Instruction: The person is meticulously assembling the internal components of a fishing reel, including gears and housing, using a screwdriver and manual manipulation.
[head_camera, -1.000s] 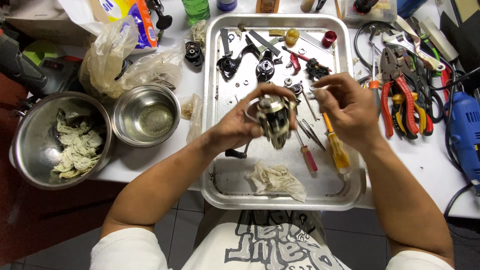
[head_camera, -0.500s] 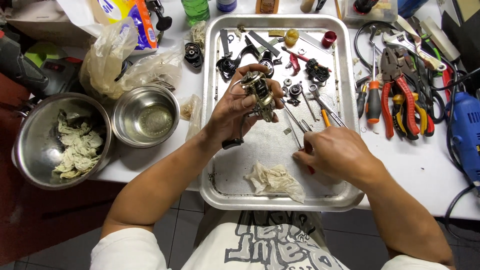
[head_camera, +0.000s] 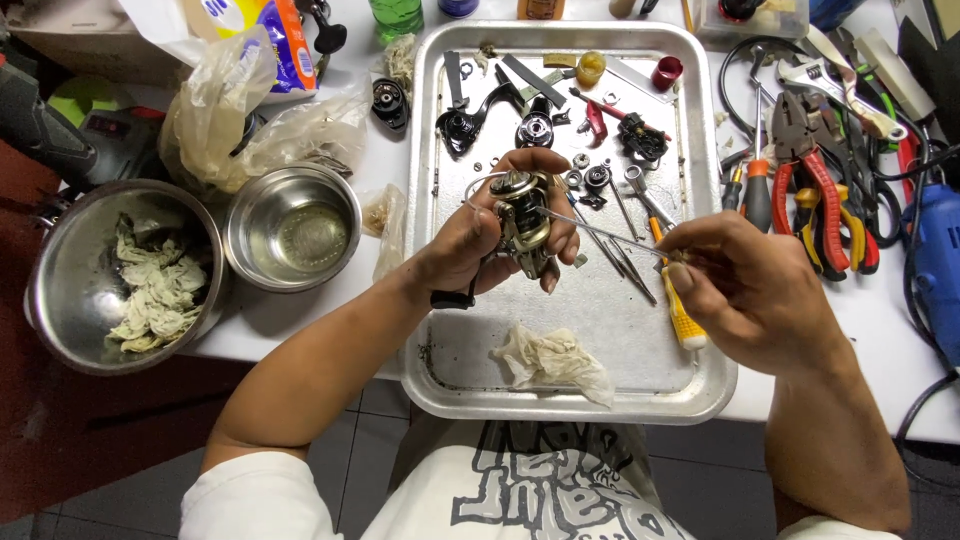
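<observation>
We hold a small metal fishing-reel body (head_camera: 524, 222) in our left hand (head_camera: 480, 240), above the upper middle of a steel tray (head_camera: 690, 385). The left grip is wrapped around the reel, thumb on its near side and fingers curled over the far side. Our right hand (head_camera: 755, 290) sits to the right, over the tray's right edge, its grip pinching a thin metal tool (head_camera: 610, 233) whose tip reaches across to the reel.

Under the right hand lies a yellow-handled screwdriver (head_camera: 682, 318). Farther up the tray we see loose reel parts (head_camera: 590, 180), a black handle piece (head_camera: 462, 125), a small yellow cap (head_camera: 591, 67) and a red cap (head_camera: 666, 72). A crumpled rag (head_camera: 552, 358) lies near the tray's front edge.

On the white worktop (head_camera: 280, 325) to the left stand a small steel bowl (head_camera: 292, 228) and a larger steel bowl (head_camera: 110, 275) holding wadded rags. To the right of the tray lie red-handled pliers (head_camera: 815, 190) and a blue power tool (head_camera: 935, 260).
</observation>
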